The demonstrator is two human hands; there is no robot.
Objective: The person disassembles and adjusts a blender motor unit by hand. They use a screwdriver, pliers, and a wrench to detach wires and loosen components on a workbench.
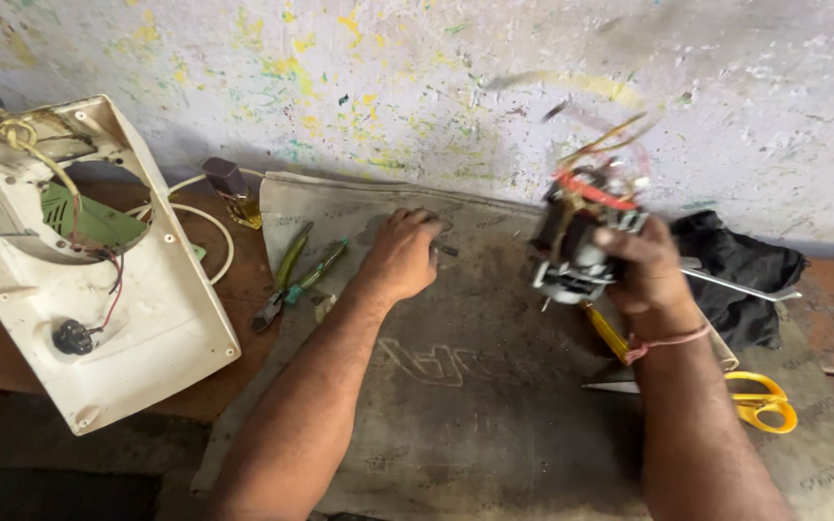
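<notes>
Broadly, a grey mat (494,386) covers most of the bench, reaching the paint-flecked wall at the far side. On the left lies a cream housing (137,318), tipped on its back with wires and a dark knob showing. At the far right a black cloth (740,265) sits against the wall, with yellow scissors (760,400) nearer on the mat. The right hand (644,275) is closed around a small motor (581,241), held above the mat at the right, its red and yellow wires blurred, which suggests motion. A firm hold on the motor's body, clear of the wires, looks the sound way to grip it; a steadier lift would likely spare the leads. The right wrist is bent inward, the forearm rising from the near edge. The left hand (400,256) reaches far across the mat, palm down, fingers curled onto a small dark tool (444,250); whether it grips it cannot be told. Green pliers (291,280) lie just to its left.
</notes>
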